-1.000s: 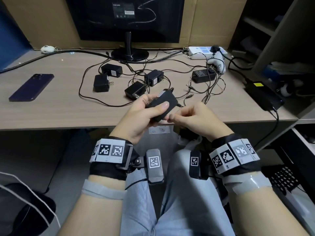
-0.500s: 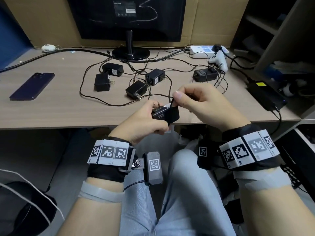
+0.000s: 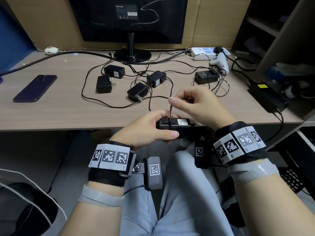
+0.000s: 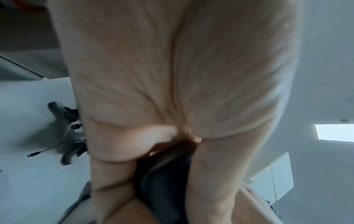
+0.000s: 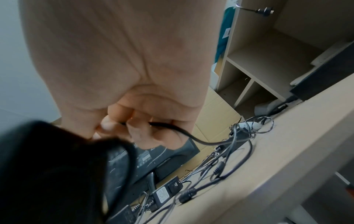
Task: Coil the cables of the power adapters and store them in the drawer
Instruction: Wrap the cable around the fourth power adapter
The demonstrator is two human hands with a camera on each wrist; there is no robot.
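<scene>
My left hand (image 3: 148, 128) grips a black power adapter (image 3: 175, 125) just in front of the desk edge, label and prongs facing up. Its thin dark cable (image 3: 170, 114) runs over the adapter's top and up to my right hand (image 3: 192, 103), which pinches it a little above the adapter. In the right wrist view the cable (image 5: 184, 133) leaves my curled fingers toward the desk. In the left wrist view the adapter (image 4: 164, 181) shows dark between palm and fingers. Several other black adapters (image 3: 137, 91) lie on the desk among tangled cables. No drawer shows.
A dark phone (image 3: 35, 88) lies at the desk's left. A monitor (image 3: 131, 19) stands at the back, a white power strip (image 3: 204, 52) and a white controller (image 3: 219, 63) at the back right. A large black power brick (image 3: 267, 97) sits near the shelving on the right.
The adapter has been turned in my left hand so its label faces up. My right hand has risen from the adapter's end and drawn the cable up and over it.
</scene>
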